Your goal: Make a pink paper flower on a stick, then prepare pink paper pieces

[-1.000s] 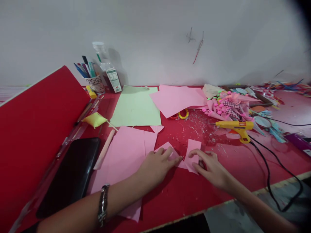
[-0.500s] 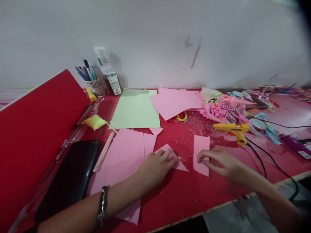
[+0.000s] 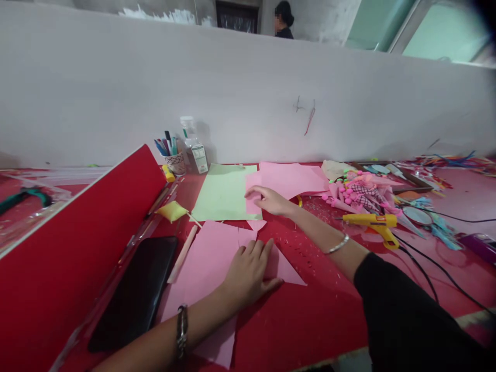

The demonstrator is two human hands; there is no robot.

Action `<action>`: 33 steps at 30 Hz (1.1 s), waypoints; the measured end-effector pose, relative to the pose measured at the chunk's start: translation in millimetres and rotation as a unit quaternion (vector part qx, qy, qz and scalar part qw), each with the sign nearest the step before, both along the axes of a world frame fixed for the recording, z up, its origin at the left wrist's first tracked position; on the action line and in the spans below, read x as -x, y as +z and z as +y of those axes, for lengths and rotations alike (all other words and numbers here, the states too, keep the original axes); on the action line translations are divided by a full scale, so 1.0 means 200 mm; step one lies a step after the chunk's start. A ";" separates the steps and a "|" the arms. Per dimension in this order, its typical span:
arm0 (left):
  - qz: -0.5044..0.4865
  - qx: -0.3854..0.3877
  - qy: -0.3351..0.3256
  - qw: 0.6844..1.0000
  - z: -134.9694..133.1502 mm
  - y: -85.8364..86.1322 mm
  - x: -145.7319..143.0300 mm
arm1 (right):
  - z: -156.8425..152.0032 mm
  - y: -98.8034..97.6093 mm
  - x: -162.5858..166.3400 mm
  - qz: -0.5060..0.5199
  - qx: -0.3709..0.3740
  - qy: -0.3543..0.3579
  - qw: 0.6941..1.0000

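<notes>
My right hand (image 3: 273, 200) reaches forward, its fingers curled on a small rectangular piece of pink paper (image 3: 253, 182), which lies over the right side of the light green sheet (image 3: 220, 194). My left hand (image 3: 250, 271) rests palm down with its fingers spread and holds nothing. Beneath it is a pointed piece of pink paper (image 3: 287, 268), partly covered by the fingers. Larger pink sheets (image 3: 205, 253) lie to its left, partly under my left forearm.
On the left are a black phone (image 3: 134, 294), a red board (image 3: 89, 258) and a yellow pillow-shaped piece on a stick (image 3: 171, 211). A pen cup (image 3: 175, 163) and bottle (image 3: 196, 152) stand behind. To the right lie a yellow glue gun (image 3: 372, 221) with its cable and pink paper cones (image 3: 360, 191).
My right hand has carried the small pink rectangle from the right of the table forward and left over the green sheet. My left hand's fingers have spread. The view has tilted up, showing a person beyond the partition.
</notes>
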State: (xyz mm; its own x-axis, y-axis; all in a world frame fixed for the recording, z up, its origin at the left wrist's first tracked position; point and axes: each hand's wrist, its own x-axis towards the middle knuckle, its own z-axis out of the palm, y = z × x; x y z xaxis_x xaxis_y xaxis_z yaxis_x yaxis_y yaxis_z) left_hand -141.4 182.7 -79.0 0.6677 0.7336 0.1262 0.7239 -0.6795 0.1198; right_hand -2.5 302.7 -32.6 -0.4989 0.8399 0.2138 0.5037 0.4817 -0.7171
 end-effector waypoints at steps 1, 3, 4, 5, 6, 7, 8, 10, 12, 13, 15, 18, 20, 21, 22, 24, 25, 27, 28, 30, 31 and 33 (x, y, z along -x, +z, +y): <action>-0.014 -0.002 -0.001 1.000 0.00 0.00 0.00 | 0.03 -0.01 0.04 -0.004 -0.011 0.001 1.000; -0.035 -0.006 -0.006 0.999 0.00 0.00 0.00 | 0.08 -0.02 0.09 -0.004 -0.031 0.000 1.000; -0.042 -0.005 -0.010 0.999 -0.01 0.00 0.00 | 0.09 -0.02 0.11 -0.003 -0.039 -0.002 0.999; -0.046 -0.002 -0.017 0.999 -0.01 0.00 0.00 | 0.11 -0.03 0.12 -0.001 -0.044 -0.009 0.999; -0.050 0.003 -0.023 0.998 -0.01 0.00 0.00 | 0.12 -0.03 0.12 -0.001 -0.046 -0.019 0.999; -0.054 0.009 -0.028 0.998 -0.01 0.01 0.00 | 0.14 -0.04 0.12 -0.002 -0.046 -0.032 0.998; -0.058 0.015 -0.034 0.998 -0.01 0.01 0.01 | 0.15 -0.04 0.11 -0.004 -0.045 -0.049 0.998; -0.063 0.023 -0.051 0.996 -0.02 0.02 0.01 | 0.16 -0.04 0.07 -0.009 -0.047 -0.090 0.995; -0.070 0.034 -0.073 0.994 -0.02 0.02 0.03 | 0.13 -0.01 0.00 -0.011 -0.051 -0.111 0.992; -0.075 0.044 -0.079 0.993 -0.03 0.03 0.04 | 0.08 0.01 -0.03 -0.011 -0.048 -0.107 0.993; -0.082 0.077 -0.083 0.990 -0.03 0.03 0.06 | -0.05 0.06 -0.10 -0.010 -0.009 -0.031 0.999; -0.076 0.112 -0.074 0.988 -0.03 0.03 0.08 | -0.31 0.13 -0.17 -0.042 0.058 0.062 0.995; -0.071 0.114 -0.079 0.988 -0.03 0.03 0.09 | -0.47 0.14 -0.19 -0.069 0.088 0.095 0.989; -0.076 0.112 -0.081 0.987 -0.03 0.03 0.09 | -0.54 0.14 -0.20 -0.085 0.094 0.092 0.988; -0.086 0.109 -0.085 0.987 -0.03 0.03 0.09 | -0.60 0.14 -0.20 -0.104 0.095 0.093 0.986; -0.127 0.109 -0.091 0.982 -0.03 0.02 0.08 | -0.69 0.12 -0.21 -0.124 0.083 0.102 0.984; -0.156 0.114 -0.094 0.977 -0.03 0.02 0.08 | -0.72 0.11 -0.21 -0.132 0.074 0.108 0.983; -0.211 0.144 -0.111 0.960 -0.03 0.03 0.08 | -0.76 0.09 -0.24 -0.152 0.049 0.117 0.980; -0.236 0.166 -0.127 0.949 -0.02 0.03 0.08 | -0.78 0.07 -0.25 -0.169 0.036 0.118 0.978; -0.267 0.209 -0.169 0.925 -0.01 0.06 0.09 | -0.81 0.05 -0.28 -0.203 0.000 0.114 0.972; -0.273 0.227 -0.188 0.916 0.00 0.07 0.10 | -0.83 0.04 -0.30 -0.218 -0.021 0.112 0.969; -0.281 0.253 -0.207 0.902 0.00 0.10 0.11 | -0.88 0.01 -0.32 -0.238 -0.069 0.105 0.963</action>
State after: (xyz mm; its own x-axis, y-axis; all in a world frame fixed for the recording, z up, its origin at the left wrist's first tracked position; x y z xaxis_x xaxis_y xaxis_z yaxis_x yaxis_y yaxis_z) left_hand -163.4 183.2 -58.6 0.8323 0.4954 0.2486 0.1496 -0.6326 0.7599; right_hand 60.8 126.9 -31.5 -0.7239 0.6896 0.0209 0.6407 0.6831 -0.3506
